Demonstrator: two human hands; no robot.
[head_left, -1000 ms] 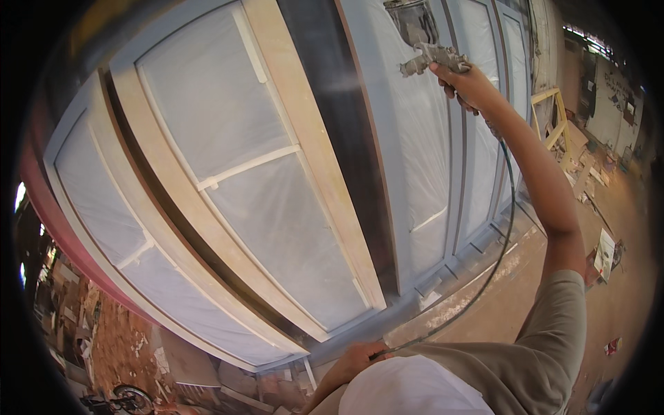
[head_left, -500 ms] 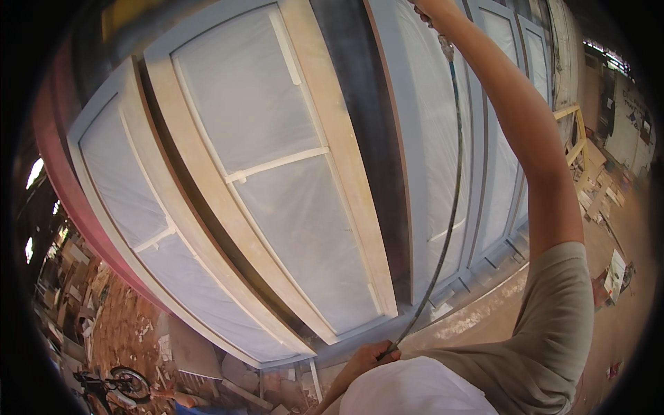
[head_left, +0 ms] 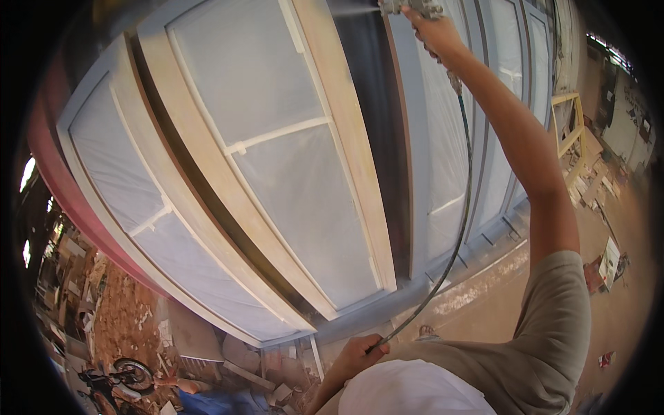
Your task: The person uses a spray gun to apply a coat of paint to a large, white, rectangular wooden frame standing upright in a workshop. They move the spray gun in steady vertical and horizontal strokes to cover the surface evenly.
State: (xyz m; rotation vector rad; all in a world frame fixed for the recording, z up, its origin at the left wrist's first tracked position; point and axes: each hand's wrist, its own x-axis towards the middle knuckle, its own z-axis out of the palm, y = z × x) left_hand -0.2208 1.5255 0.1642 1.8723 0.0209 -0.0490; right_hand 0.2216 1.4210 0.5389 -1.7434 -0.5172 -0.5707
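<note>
My right hand (head_left: 437,36) is wrapped round the grip of a metal spray gun (head_left: 413,8), partly cut off by the top edge. A pale mist (head_left: 354,10) shoots left from its nozzle toward the upper edge of a wooden frame (head_left: 346,117). From the gun's lower end a dark hose (head_left: 465,214) curves down to my left hand (head_left: 361,355), closed round it near my body. White film (head_left: 242,76), edged with pale tape, covers the frame's panes. Blue-grey paint coats the top of this frame, while its side rails look pale and largely bare.
More blue-grey film-covered frames (head_left: 472,173) stand to the right, and a pale frame (head_left: 200,238) leans at left. A red curved surface (head_left: 93,232) lies beyond it. Wood scraps and a motorcycle (head_left: 117,380) are lower left. A yellow wooden frame (head_left: 568,124) stands far right.
My right hand has come slightly down, bringing the spray gun into view with mist leaving its nozzle. The hose bows farther right; my left hand still grips it.
</note>
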